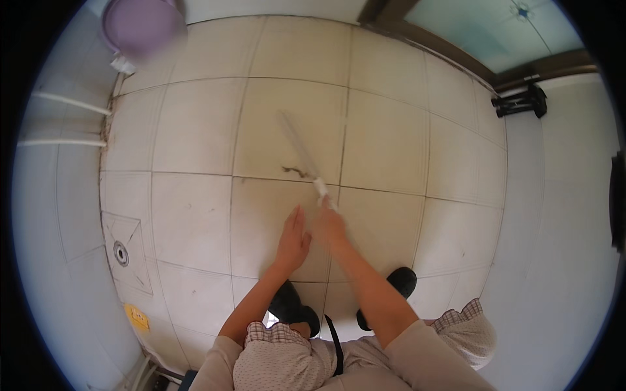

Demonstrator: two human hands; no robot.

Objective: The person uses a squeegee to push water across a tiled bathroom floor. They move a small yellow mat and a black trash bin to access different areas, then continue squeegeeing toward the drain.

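My right hand [330, 222] is closed around the white handle [321, 188] of a long, thin tool with a blurred, translucent blade or strip [298, 141]; its exact kind cannot be told. The strip points up and to the left over the tiled floor [386, 146]. Beside its lower end, a small dark clump [296, 171], perhaps hair, lies near a tile joint. To the left, my left hand [293, 242] is held above the floor with its fingers extended and nothing in it.
A purple basin [142, 24] stands at the upper left. Two white pipes [73, 102] run along the left wall, above a floor drain [121, 253] and a yellow item [137, 317]. A black folded object [521, 101] is by the framed glass door [489, 34]. Dark shoes [402, 282] are below.
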